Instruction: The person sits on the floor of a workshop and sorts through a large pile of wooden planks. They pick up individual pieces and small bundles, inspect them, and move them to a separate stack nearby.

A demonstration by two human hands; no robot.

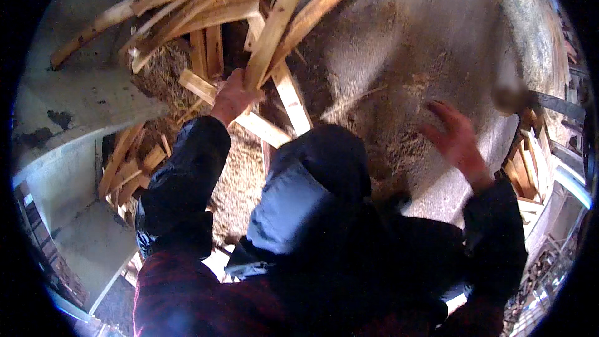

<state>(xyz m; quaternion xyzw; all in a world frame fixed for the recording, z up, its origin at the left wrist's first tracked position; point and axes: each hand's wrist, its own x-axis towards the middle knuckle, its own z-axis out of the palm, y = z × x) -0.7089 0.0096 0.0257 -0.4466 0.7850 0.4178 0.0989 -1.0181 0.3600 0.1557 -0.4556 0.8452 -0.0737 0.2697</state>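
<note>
My left hand (233, 97) is closed around the lower end of a long wooden slat (281, 22), which slants up and away to the right. A shorter slat (265, 130) lies crosswise beside that hand, and another wood strip (291, 97) runs down behind. Part of my left fingers is hidden by the wood. Over to the right, my right hand (460, 145) hangs above the dusty floor with its fingers apart and nothing in them. A second slat (318, 12) lies slanted next to the held one.
A loose pile of wood strips (187, 9) covers the far left. Grey panels (81, 103) stand along the left side. More offcuts (131, 165) lie low at left, and further wood pieces (530, 162) sit at right. Sawdust (240, 181) covers the ground near my knee (290, 209).
</note>
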